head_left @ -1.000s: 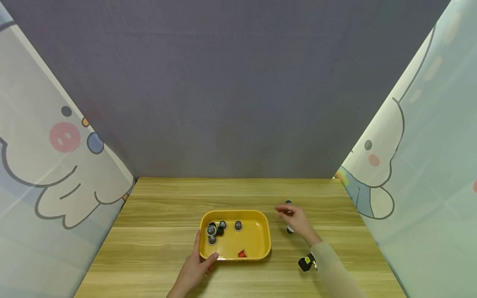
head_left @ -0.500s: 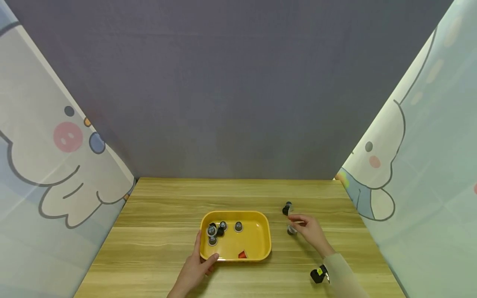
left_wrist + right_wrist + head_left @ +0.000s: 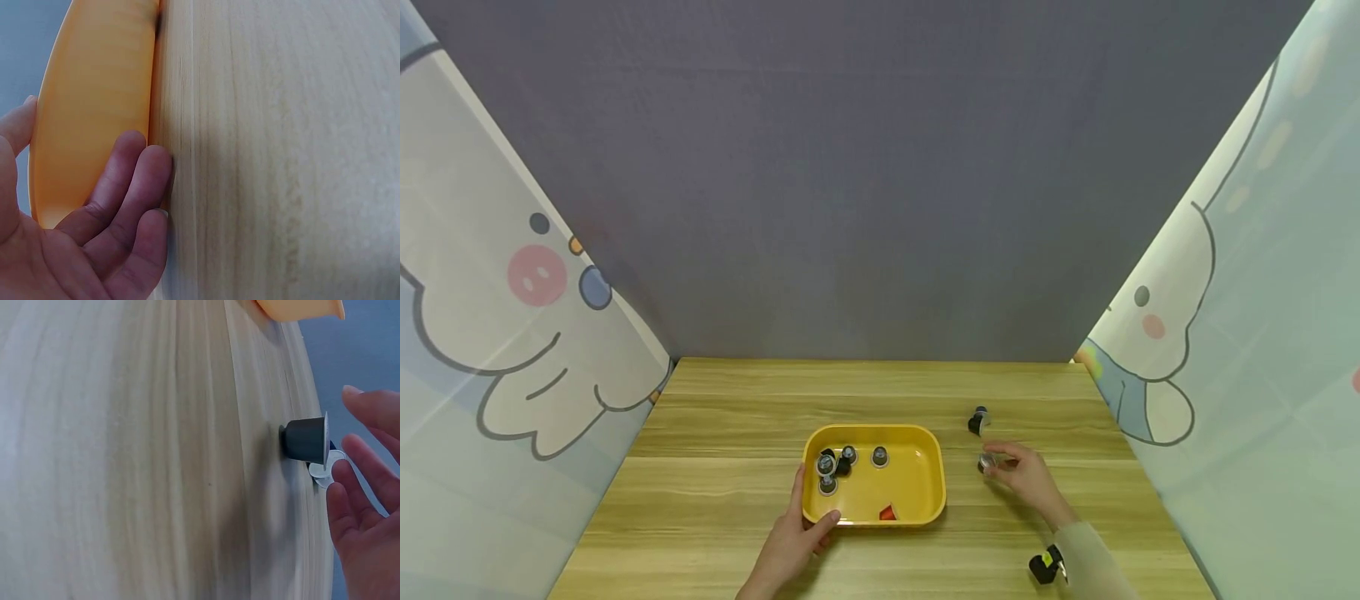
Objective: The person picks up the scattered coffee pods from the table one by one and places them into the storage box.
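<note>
- The right hand (image 3: 1028, 479) reaches a grey capsule (image 3: 305, 439) standing near the desk's (image 3: 715, 433) right edge; its fingers (image 3: 350, 464) are spread and nothing is gripped yet. I judge they should close squarely on its sides, under the foil rim.
- The left hand (image 3: 793, 542) grips the yellow tray (image 3: 934, 467) by its front left corner.
- A second capsule (image 3: 978, 421) lies behind, near; keep clear.

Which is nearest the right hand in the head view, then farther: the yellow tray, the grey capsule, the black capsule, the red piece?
1. Grey capsule, at the right hand's fingertips.
2. Black capsule, just behind it on the table.
3. Yellow tray, to the left.
4. Red piece, inside the tray near its front rim.
</note>
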Demonstrator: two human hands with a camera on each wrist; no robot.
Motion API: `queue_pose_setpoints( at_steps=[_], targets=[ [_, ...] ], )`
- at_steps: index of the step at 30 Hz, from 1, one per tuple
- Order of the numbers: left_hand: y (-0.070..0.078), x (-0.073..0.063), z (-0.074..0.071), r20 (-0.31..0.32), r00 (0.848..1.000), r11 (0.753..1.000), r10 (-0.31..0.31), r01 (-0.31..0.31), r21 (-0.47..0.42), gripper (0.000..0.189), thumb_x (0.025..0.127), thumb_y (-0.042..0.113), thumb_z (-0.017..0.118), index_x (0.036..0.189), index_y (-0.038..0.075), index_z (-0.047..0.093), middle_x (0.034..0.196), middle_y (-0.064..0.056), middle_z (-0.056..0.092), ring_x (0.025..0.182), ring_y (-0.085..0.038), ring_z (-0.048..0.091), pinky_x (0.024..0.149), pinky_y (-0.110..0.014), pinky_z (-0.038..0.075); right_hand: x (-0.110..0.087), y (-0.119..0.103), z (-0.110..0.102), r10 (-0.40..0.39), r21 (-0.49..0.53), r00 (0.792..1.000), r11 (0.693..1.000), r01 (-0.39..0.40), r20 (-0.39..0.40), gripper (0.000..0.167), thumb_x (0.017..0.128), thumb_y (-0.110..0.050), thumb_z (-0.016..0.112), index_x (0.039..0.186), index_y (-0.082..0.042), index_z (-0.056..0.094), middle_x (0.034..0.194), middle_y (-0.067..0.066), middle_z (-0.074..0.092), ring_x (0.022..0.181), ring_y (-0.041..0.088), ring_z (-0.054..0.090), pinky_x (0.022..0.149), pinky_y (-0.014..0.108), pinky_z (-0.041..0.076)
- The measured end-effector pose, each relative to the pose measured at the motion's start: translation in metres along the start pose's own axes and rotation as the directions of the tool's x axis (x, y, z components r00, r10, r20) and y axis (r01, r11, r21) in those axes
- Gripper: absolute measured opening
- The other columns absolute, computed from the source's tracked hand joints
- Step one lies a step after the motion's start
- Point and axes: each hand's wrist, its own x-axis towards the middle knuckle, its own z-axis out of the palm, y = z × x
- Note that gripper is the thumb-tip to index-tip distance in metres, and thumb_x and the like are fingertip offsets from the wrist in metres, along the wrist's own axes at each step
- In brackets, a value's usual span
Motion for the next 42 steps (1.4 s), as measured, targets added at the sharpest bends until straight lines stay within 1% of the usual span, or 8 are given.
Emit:
queue_pose_setpoints(
  at_steps=[1, 10, 16, 20, 26, 31, 34, 42],
  targets=[
    [0.0, 0.0, 0.0, 0.001, 1.0, 1.0, 0.001, -0.001, -0.002, 0.103, 0.094, 0.045, 0.067, 0.16, 0.024, -0.01, 0.064, -0.001, 0.063, 0.057, -0.018, 0.06, 0.055, -0.032, 0.048, 0.0, 0.001, 0.001, -0.006, -0.003, 1.0, 1.0, 0.006, 0.003, 0.039, 0.079, -0.004, 0.083, 0.116, -0.002, 0.072, 0.119, 0.014, 0.068, 0.103, 0.032, 0.065, 0.082, 0.036, 0.054],
    [-0.002, 0.0, 0.0, 0.01, 1.0, 1.0, 0.009, -0.009, -0.022, 0.103, 0.094, 0.044, 0.067, 0.16, 0.024, -0.01, 0.065, -0.002, 0.063, 0.058, -0.019, 0.061, 0.055, -0.031, 0.048, -0.006, 0.005, 0.003, 0.05, 0.026, 0.999, 0.998, -0.051, 0.019, 0.038, 0.08, 0.003, 0.08, 0.117, -0.002, 0.07, 0.114, 0.013, 0.068, 0.099, 0.03, 0.067, 0.079, 0.028, 0.055],
    [-0.002, 0.001, 0.0, 0.012, 1.0, 1.0, 0.014, -0.014, -0.021, 0.103, 0.094, 0.045, 0.067, 0.16, 0.024, -0.01, 0.065, -0.002, 0.063, 0.058, -0.019, 0.061, 0.055, -0.031, 0.048, -0.005, 0.011, 0.007, 0.011, -0.002, 1.0, 1.0, -0.011, 0.009, 0.036, 0.08, 0.002, 0.081, 0.114, -0.003, 0.071, 0.113, 0.015, 0.069, 0.098, 0.027, 0.068, 0.079, 0.028, 0.055],
    [-0.002, 0.001, 0.0, 0.009, 1.0, 1.0, 0.01, -0.01, -0.02, 0.103, 0.094, 0.045, 0.067, 0.16, 0.024, -0.009, 0.065, -0.002, 0.063, 0.058, -0.019, 0.06, 0.055, -0.031, 0.048, -0.005, 0.012, 0.011, -0.005, -0.012, 1.0, 1.0, 0.004, -0.02, 0.033, 0.079, 0.003, 0.081, 0.111, -0.002, 0.072, 0.11, 0.014, 0.069, 0.096, 0.024, 0.068, 0.077, 0.028, 0.056],
    [-0.002, 0.001, 0.0, 0.005, 1.0, 1.0, 0.002, -0.002, -0.019, 0.103, 0.094, 0.046, 0.067, 0.16, 0.024, -0.009, 0.065, -0.001, 0.063, 0.058, -0.018, 0.06, 0.055, -0.031, 0.048, -0.003, 0.006, 0.016, 0.044, -0.004, 0.999, 0.999, -0.044, -0.031, 0.029, 0.08, 0.002, 0.081, 0.107, -0.005, 0.073, 0.108, 0.01, 0.069, 0.095, 0.024, 0.067, 0.078, 0.028, 0.055],
    [-0.001, 0.001, 0.0, 0.007, 1.0, 1.0, 0.012, -0.011, -0.015, 0.103, 0.094, 0.046, 0.067, 0.16, 0.022, -0.008, 0.065, -0.002, 0.063, 0.059, -0.019, 0.06, 0.055, -0.031, 0.048, -0.002, 0.005, 0.02, 0.09, -0.034, 0.994, 0.995, -0.092, -0.055, 0.028, 0.079, 0.003, 0.081, 0.105, -0.007, 0.074, 0.106, 0.006, 0.069, 0.096, 0.025, 0.066, 0.08, 0.029, 0.054],
    [0.0, 0.0, 0.0, 0.01, 1.0, 1.0, 0.014, -0.014, -0.012, 0.103, 0.094, 0.045, 0.067, 0.16, 0.022, -0.009, 0.065, -0.002, 0.063, 0.059, -0.019, 0.06, 0.056, -0.031, 0.048, -0.002, 0.005, 0.021, 0.1, -0.05, 0.993, 0.993, -0.103, -0.064, 0.028, 0.079, 0.004, 0.081, 0.104, -0.007, 0.075, 0.105, 0.006, 0.07, 0.095, 0.024, 0.066, 0.079, 0.029, 0.054],
    [0.001, -0.001, -0.001, 0.005, 1.0, 1.0, 0.012, -0.012, -0.011, 0.102, 0.095, 0.044, 0.066, 0.16, 0.02, -0.009, 0.064, -0.002, 0.063, 0.058, -0.02, 0.061, 0.054, -0.031, 0.048, -0.001, 0.006, 0.022, 0.104, -0.034, 0.992, 0.994, -0.107, -0.073, 0.027, 0.079, 0.005, 0.08, 0.103, -0.008, 0.075, 0.107, 0.007, 0.07, 0.099, 0.026, 0.067, 0.081, 0.03, 0.054]
  ],
)
